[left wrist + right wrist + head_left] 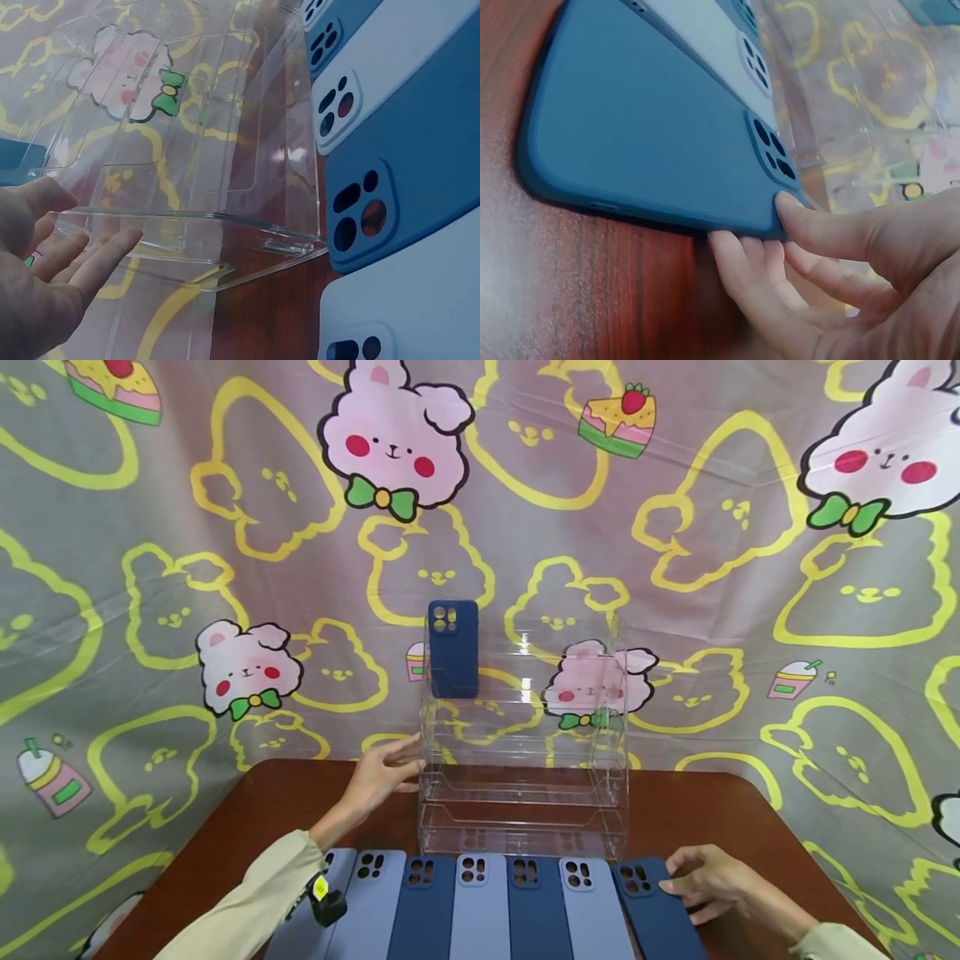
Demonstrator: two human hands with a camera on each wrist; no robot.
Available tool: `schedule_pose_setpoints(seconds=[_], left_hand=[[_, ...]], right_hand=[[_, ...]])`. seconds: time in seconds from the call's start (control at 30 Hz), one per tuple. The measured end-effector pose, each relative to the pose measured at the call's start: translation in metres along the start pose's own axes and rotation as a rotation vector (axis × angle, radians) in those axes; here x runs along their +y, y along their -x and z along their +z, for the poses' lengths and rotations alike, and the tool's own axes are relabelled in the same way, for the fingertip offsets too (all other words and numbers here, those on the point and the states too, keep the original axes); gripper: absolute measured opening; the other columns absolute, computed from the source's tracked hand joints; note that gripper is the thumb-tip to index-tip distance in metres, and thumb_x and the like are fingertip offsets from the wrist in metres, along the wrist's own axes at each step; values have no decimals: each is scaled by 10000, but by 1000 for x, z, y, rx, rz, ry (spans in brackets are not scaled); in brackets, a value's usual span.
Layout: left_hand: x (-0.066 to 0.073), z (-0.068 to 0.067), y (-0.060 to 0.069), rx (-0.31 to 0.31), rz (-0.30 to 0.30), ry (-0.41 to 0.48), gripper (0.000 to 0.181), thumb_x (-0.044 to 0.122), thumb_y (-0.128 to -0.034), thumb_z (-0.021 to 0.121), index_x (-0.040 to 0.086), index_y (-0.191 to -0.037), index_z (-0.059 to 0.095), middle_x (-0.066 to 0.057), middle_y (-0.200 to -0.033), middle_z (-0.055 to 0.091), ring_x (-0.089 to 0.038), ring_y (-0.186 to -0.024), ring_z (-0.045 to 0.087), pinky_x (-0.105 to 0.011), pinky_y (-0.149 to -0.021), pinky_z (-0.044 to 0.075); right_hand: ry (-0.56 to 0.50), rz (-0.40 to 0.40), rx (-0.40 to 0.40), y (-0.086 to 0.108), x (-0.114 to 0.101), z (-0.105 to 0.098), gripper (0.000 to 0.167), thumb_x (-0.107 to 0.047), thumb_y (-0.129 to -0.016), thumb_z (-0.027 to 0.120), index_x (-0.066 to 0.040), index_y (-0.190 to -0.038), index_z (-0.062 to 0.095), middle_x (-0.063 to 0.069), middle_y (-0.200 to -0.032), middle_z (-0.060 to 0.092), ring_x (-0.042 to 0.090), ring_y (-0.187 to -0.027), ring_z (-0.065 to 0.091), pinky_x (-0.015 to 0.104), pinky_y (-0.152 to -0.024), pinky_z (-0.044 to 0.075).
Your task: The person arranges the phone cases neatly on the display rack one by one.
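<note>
I see the right hand pinching the rightmost phone case; the left hand, fingers loose, is beside the clear rack.

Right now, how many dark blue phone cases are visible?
4: one case upper left on the clear rack, two among the light-blue cases, one at the row's right end, pinched by the right hand. The left sleeve may hide others.
</note>
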State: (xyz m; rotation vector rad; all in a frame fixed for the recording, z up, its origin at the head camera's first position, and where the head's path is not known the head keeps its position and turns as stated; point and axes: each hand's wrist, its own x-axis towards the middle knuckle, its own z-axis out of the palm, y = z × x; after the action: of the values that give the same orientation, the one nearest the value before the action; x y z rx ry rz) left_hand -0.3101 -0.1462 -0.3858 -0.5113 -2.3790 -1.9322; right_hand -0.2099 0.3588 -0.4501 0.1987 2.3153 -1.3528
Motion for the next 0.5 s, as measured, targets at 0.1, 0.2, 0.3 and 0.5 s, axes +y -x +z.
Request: schedule_pose_setpoints(seconds=[0.1,0.2,0.3,0.5], left_hand=[[-2,-1,-1,-17,-14,19,585,6,-1001,676,-25,-1547,468,-351,-1468,534,-499,-1243,626,-411,-853,673],[-3,-2,-2,-32,-24,29,599,40,-1005,687,-6,-1559,462,-336,-1485,528,-481,-1261,623,-411,-868,671],[-3,-2,-3,-40,-17,35,606,61,-1010,685,0,-1566,452,-331,-1492,524,-483,-1265,618,-421,-877,669],[0,1,-4,-14,-3,35,586,42,-1007,677,19,-1558,478,-327,-1467,551,-483,-1251,629,-444,-859,672]], right_hand=[[-22,20,19,4,-2,1,307,-199,-963,776,29,-1125,648,129,-1052,715,272,-918,728,431,-750,691],[-29,-6,-25,4,3,-5,345,-239,-962,784,23,-1150,661,103,-1050,730,253,-910,733,422,-760,690],[-56,-33,-53,5,6,-11,398,-281,-933,820,13,-1160,678,74,-1025,753,246,-898,747,411,-751,691],[-59,-50,-21,13,2,-15,438,-256,-948,808,67,-1205,662,52,-993,771,260,-887,753,421,-732,693]])
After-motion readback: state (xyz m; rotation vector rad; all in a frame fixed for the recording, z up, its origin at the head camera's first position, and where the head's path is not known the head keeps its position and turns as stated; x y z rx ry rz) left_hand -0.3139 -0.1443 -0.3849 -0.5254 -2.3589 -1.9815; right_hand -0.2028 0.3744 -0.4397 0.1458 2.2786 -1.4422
